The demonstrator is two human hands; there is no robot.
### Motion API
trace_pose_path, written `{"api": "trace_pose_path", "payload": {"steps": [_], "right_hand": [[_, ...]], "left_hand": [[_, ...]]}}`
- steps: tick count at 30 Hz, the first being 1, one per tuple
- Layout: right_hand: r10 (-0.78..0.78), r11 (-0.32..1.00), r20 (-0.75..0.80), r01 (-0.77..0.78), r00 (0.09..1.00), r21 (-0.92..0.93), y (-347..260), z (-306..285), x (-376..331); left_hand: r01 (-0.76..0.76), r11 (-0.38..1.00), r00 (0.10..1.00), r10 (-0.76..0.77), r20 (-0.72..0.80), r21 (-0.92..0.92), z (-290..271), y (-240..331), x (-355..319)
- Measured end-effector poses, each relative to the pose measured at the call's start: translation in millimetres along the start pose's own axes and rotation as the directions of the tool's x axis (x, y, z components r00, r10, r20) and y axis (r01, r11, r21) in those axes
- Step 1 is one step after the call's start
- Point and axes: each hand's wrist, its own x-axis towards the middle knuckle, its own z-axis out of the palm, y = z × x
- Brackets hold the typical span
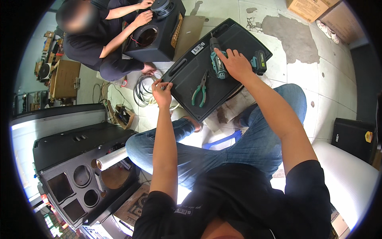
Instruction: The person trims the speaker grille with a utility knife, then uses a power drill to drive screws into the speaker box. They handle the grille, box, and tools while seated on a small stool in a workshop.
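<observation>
A black speaker cabinet point(238, 38) with slotted handles along its far-left edge lies in front of my knees. On it rests a teal cordless drill point(218, 66), its bit pointing away from me. My right hand point(238, 67) is closed over the drill's handle, between its body and the battery. My left hand point(162, 95) is at the cabinet's left corner, fingers pinched; a small dark thing seems to be between them, too small to name. A pair of green-handled pliers point(200, 92) lies on the cabinet between my hands.
Across from me, a person point(89, 36) handles a round speaker driver point(162, 7) on a black speaker box point(153, 49). Coiled cable point(141, 89) lies on the floor. A large speaker cabinet point(91, 171) with cut-outs stands at left, with a plastic film roll point(111, 158) beside my knee.
</observation>
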Motion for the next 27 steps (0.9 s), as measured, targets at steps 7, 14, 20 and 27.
{"api": "trace_pose_path", "payload": {"steps": [7, 14, 20, 27], "right_hand": [[-0.039, 0.980, 0.256, -0.013, 0.966, 0.199, -3.3, -18.0, 17.2], [-0.033, 0.980, 0.407, -0.052, 0.913, 0.194, -4.0, -49.3, 19.1], [-0.058, 0.909, -0.036, 0.067, 0.998, 0.411, -74.4, -73.6, 52.8], [-0.222, 0.931, 0.211, 0.143, 0.952, 0.335, -228.4, 2.1, 101.4]], "left_hand": [[0.206, 0.821, 0.955, -0.288, -0.074, -0.533, 29.9, -16.2, -23.1], [0.317, 0.675, 0.910, -0.413, 0.014, -0.666, 40.6, 14.7, -30.5], [0.473, 0.584, 0.841, -0.522, 0.141, -0.660, 37.9, 9.8, -33.3], [0.458, 0.694, 0.841, -0.541, 0.017, -0.555, 50.4, 1.9, -28.9]]}}
